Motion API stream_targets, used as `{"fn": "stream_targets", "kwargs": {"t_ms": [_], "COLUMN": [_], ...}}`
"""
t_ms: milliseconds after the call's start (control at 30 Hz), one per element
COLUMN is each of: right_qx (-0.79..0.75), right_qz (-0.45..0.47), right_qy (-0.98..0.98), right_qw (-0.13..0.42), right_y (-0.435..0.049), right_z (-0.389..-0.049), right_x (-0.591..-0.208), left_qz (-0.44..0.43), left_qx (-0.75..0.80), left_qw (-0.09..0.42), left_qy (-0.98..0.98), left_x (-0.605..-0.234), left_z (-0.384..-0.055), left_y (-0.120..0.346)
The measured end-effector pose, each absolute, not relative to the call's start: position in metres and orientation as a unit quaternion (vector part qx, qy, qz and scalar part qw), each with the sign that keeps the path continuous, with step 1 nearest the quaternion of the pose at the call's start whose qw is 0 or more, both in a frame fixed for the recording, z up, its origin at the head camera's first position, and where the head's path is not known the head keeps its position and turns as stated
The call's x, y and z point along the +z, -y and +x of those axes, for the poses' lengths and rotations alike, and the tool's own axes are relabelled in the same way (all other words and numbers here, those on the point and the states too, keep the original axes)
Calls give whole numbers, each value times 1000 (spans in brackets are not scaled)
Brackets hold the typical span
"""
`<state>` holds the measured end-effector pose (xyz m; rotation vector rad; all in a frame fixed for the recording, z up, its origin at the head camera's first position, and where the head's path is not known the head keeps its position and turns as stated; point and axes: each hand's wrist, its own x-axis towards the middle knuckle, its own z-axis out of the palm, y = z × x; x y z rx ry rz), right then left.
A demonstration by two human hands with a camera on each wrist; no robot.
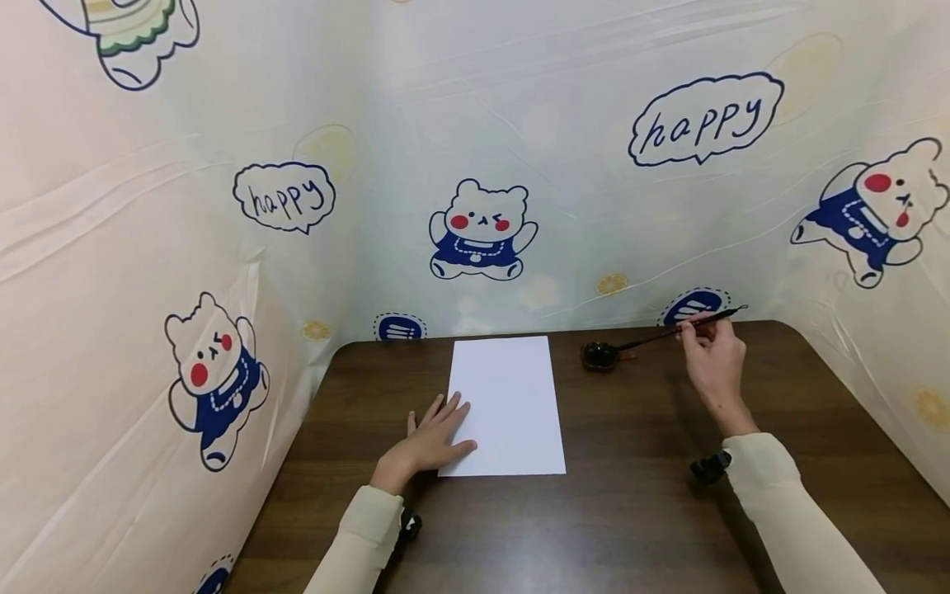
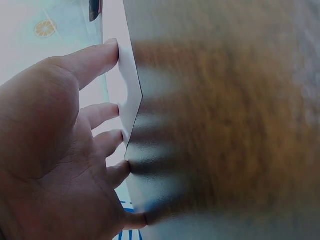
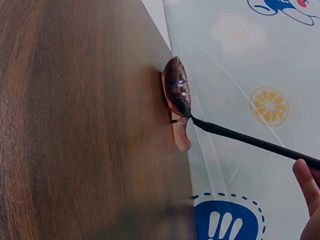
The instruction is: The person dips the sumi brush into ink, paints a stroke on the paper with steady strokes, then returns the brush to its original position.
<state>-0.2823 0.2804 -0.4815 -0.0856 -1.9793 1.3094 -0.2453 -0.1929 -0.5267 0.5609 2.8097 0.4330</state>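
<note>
A blank white sheet of paper (image 1: 508,404) lies on the table, and my left hand (image 1: 426,437) rests on its left edge with fingers spread. In the left wrist view, the fingertips of the left hand (image 2: 55,135) touch the paper (image 2: 117,65) and the tabletop. My right hand (image 1: 714,367) pinches a dark writing brush (image 1: 653,337) by its handle, held at a slant. The brush tip reaches a small dish of black ink (image 1: 599,356). In the right wrist view, the brush (image 3: 250,142) meets the rim of the reddish, translucent dish (image 3: 176,87).
The brown wooden table (image 1: 623,528) has rounded back corners. Behind and beside it hangs a pale curtain (image 1: 579,181) printed with bears, orange slices and "happy" bubbles. A dark wrist camera (image 1: 710,468) sits at the right cuff, another (image 1: 410,525) at the left.
</note>
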Motion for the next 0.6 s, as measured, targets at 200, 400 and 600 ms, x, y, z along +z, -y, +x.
{"fn": "stream_targets", "kwargs": {"t_ms": [200, 400, 600], "right_qx": [525, 529, 527], "right_qz": [-13, -4, -8], "right_qy": [761, 758, 759], "right_qw": [381, 381, 382], "right_y": [-274, -266, -265], "right_z": [-274, -260, -258], "right_x": [-469, -452, -448], "left_qz": [192, 192, 192], "left_qx": [151, 155, 158], "left_qw": [123, 125, 130], "left_qy": [-962, -961, -960], "left_x": [-526, -526, -526], "left_z": [-245, -246, -245], "left_y": [193, 194, 194]}}
